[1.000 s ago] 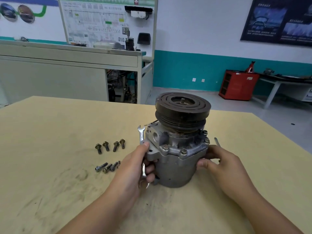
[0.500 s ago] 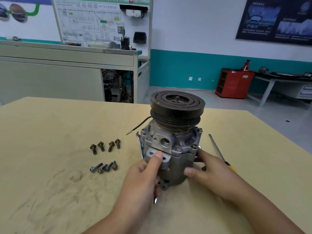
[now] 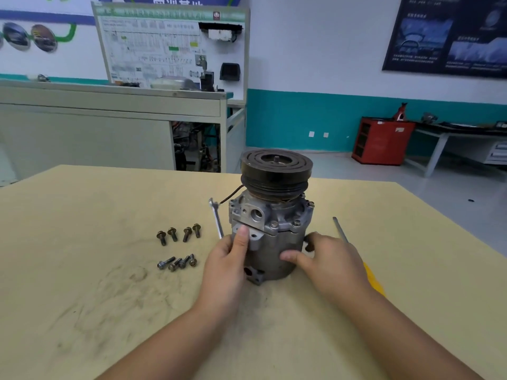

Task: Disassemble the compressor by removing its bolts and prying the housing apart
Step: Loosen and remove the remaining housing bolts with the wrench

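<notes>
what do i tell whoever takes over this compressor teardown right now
Left hand: holds the wrench, thumb on a lug of the compressor.
Right hand: grips the compressor body's right side.
Compressor stands upright on the table, pulley on top.
Done: eight loose bolts sit on the table to its left.
Left: flange bolts are seated and the housing seam looks closed; undo them, then pry. Screwdriver lies on the right.

Grey compressor (image 3: 270,237) upright on table, black pulley on top, eight loose bolts (image 3: 177,246) left
</notes>
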Motion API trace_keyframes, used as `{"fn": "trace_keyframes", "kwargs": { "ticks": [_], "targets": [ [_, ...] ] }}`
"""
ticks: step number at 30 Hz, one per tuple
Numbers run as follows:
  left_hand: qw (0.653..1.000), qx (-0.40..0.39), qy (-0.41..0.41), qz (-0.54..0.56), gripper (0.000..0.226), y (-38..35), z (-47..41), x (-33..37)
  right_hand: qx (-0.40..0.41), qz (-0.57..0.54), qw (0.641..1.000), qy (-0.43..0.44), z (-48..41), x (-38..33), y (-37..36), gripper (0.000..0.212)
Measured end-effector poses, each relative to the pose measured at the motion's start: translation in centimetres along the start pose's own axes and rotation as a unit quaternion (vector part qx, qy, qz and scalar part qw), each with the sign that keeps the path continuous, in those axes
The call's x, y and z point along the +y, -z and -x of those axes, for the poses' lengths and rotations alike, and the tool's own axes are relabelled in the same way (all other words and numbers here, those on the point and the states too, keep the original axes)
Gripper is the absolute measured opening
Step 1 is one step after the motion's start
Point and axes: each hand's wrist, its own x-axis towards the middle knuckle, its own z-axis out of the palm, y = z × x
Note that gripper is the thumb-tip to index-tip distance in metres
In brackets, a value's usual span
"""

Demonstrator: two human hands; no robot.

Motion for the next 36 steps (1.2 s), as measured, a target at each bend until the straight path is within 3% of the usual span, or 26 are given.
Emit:
{"fn": "trace_keyframes", "kwargs": {
  "ticks": [3,6,7,9,12,14,17,19,21,25,29,32,36],
  "targets": [
    [0.998,0.062,-0.017,-0.026,0.044,0.4,0.8,0.5,0.014,0.041,0.998,0.051,0.7,-0.8,1.9,0.052],
    [0.995,0.08,-0.028,0.05,0.053,0.9,2.1,1.9,0.127,-0.064,0.95,0.278,2.6,-1.7,3.3,0.028],
    [0.994,0.057,-0.028,0.091,0.055,0.8,2.7,2.7,0.149,-0.088,0.924,0.342,3.3,-2.5,3.7,0.027],
    [0.987,-0.032,-0.017,0.158,0.045,0.4,3.8,4.8,0.131,-0.103,0.89,0.424,4.1,-3.7,4.1,0.046],
    [0.965,-0.153,-0.007,0.213,0.045,0.3,4.4,7.5,0.18,-0.085,0.86,0.47,4.1,-5.1,4.9,0.046],
    [0.958,-0.199,-0.016,0.205,0.056,0.4,3.9,8.9,0.233,-0.117,0.84,0.476,3.5,-5.7,5.9,0.039],
    [0.965,-0.246,-0.051,0.067,0.063,0.4,2.7,10.7,0.27,-0.229,0.828,0.435,2.5,-6.5,7.7,0.028],
    [0.965,-0.255,-0.061,-0.01,0.057,0.3,1.8,11.8,0.258,-0.345,0.827,0.362,1.7,-6.7,9.4,0.013],
    [0.97,-0.221,-0.086,-0.061,0.036,0.6,0.8,12.7,0.253,-0.41,0.823,0.299,0.9,-6.6,11.2,0.009],
    [0.945,-0.148,-0.2,-0.212,0.016,1.7,-1.6,13.7,0.273,-0.407,0.839,0.234,-0.5,-5.9,13.6,0.016],
    [0.898,-0.164,-0.246,-0.326,0.006,1.1,-3.0,13.7,0.254,-0.408,0.848,0.222,-1.2,-5.2,13.9,0.022],
    [0.877,-0.188,-0.264,-0.355,0.015,0.4,-3.7,13.1,0.24,-0.403,0.852,0.232,-1.8,-4.7,13.7,0.023],
    [0.871,-0.202,-0.276,-0.354,0.009,-0.1,-4.9,11.9,0.202,-0.485,0.825,0.209,-3.3,-4.2,12.7,0.028]
  ]
}}
